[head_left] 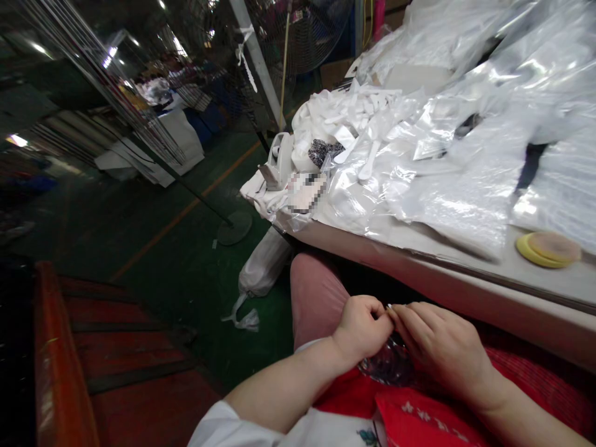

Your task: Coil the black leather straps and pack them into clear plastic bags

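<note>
My left hand [361, 327] and my right hand [440, 344] meet in my lap, below the table's edge. Both have their fingers pinched together around a small crinkled piece of clear plastic with a dark pattern [388, 366]. The fingertips of the two hands touch at its top. What exactly the plastic wraps is hidden by my fingers. Under my hands lies red fabric [419, 416] on my lap, and my knee in pink cloth [314, 292] sticks out to the left.
A white table [465, 279] runs along the right, heaped with clear plastic bags [465, 155] and white plastic pieces [363, 105]. A yellow disc [547, 249] lies near its edge. A standing fan [279, 37], a red bench [51, 360] and green floor fill the left.
</note>
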A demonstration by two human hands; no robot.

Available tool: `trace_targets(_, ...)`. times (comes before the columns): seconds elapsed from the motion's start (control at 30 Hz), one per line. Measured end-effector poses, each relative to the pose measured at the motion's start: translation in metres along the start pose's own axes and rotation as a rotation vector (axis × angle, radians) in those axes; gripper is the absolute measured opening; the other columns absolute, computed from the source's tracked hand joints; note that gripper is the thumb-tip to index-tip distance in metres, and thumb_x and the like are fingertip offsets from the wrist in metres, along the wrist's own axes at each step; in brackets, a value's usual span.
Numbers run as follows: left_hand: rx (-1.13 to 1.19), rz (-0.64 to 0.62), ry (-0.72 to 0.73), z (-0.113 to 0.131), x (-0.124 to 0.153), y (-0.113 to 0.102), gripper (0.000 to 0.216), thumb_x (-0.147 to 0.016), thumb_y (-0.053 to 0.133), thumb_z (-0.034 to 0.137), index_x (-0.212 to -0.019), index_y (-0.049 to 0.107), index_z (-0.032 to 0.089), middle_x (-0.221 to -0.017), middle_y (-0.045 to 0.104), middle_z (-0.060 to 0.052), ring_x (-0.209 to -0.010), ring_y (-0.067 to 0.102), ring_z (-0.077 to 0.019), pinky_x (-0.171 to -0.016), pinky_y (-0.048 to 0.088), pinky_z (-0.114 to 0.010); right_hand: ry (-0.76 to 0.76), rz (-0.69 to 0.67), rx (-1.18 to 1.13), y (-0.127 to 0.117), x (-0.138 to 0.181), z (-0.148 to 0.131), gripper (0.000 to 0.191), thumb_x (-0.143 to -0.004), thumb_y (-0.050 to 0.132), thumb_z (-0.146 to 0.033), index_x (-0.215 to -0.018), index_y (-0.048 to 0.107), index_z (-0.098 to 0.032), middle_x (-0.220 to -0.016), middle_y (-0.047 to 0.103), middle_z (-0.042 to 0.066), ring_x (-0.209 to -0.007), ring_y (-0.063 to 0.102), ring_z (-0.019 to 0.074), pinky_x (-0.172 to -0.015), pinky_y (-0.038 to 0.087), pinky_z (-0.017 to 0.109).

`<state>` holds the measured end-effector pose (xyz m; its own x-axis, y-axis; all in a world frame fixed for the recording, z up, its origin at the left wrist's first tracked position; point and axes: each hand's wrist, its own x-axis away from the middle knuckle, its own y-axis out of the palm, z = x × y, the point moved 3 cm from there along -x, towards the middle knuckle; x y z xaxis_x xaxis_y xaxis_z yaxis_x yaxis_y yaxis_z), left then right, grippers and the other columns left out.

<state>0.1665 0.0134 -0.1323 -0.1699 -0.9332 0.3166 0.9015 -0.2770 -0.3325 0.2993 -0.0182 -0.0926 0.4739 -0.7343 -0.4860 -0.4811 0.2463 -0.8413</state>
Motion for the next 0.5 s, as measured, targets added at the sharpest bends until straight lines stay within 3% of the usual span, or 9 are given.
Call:
trace_targets(0.1,0.015,-0.008,-0.073,0.000,0.001,0.005,0.037,-0.072,0.062,0.027,-0.043,0.043,0.018,-0.046,0.036,0.006,-0.049,0.033,-0.0076,-0.049,0.024,-0.023,-0.038,0.085,-0.135,-0.015,-0.003,-0.007,0.029,-0.100,0.044,-0.023,-0.082,0.066,-0.020,-0.070,0.069,0.003,-0.060,0.060,0.0146,-0.065,0.041,0.027)
trace_targets(0.17,-0.007,0.047,0.035,0.005,0.004,0.003,0.042,-0.076,0.063,0.033,-0.043,0.041,0.018,-0.047,0.036,0.006,-0.050,0.033,-0.0075,-0.050,0.025,-0.024,0.160,0.135,-0.229,-0.020,-0.006,0.005,0.018,-0.097,0.051,-0.026,-0.087,0.065,-0.020,-0.074,0.070,0.003,-0.063,0.062,0.0150,-0.066,0.043,0.026)
trace_targets(0.27,-0.066,0.102,0.171,0.012,0.009,-0.002,0.043,-0.080,0.062,0.035,-0.046,0.042,0.018,-0.050,0.042,0.004,-0.052,0.038,-0.0081,-0.054,0.028,-0.025,0.541,-0.021,-0.493,-0.005,-0.006,0.034,0.025,-0.092,0.055,-0.041,-0.087,0.067,-0.019,-0.077,0.071,0.003,-0.068,0.065,0.0177,-0.063,0.047,0.026)
trace_targets(0.37,-0.116,0.026,0.233,0.015,0.013,-0.004,0.038,-0.084,0.055,0.031,-0.051,0.041,0.019,-0.054,0.044,0.003,-0.054,0.041,-0.0097,-0.055,0.029,-0.025,0.732,-0.296,-0.833,0.020,0.000,0.044,0.044,-0.091,0.050,-0.054,-0.067,0.061,-0.019,-0.058,0.062,0.000,-0.055,0.058,0.0165,-0.052,0.044,0.025)
trace_targets(0.43,-0.161,-0.007,0.278,0.016,0.014,-0.004,0.032,-0.092,0.043,0.031,-0.062,0.045,0.020,-0.060,0.048,0.002,-0.058,0.044,-0.0119,-0.057,0.031,-0.026,0.779,-0.290,-0.864,0.025,0.002,0.044,0.047,-0.091,0.049,-0.056,-0.063,0.058,-0.019,-0.054,0.057,-0.001,-0.051,0.053,0.0151,-0.049,0.042,0.025)
trace_targets(0.5,-0.192,0.006,0.244,0.013,0.013,-0.005,0.026,-0.097,0.033,0.031,-0.078,0.048,0.020,-0.067,0.052,0.000,-0.062,0.048,-0.0143,-0.060,0.033,-0.027,0.731,-0.164,-0.713,0.017,0.001,0.041,0.043,-0.092,0.050,-0.052,-0.067,0.061,-0.019,-0.057,0.059,-0.001,-0.054,0.054,0.0150,-0.054,0.041,0.025)
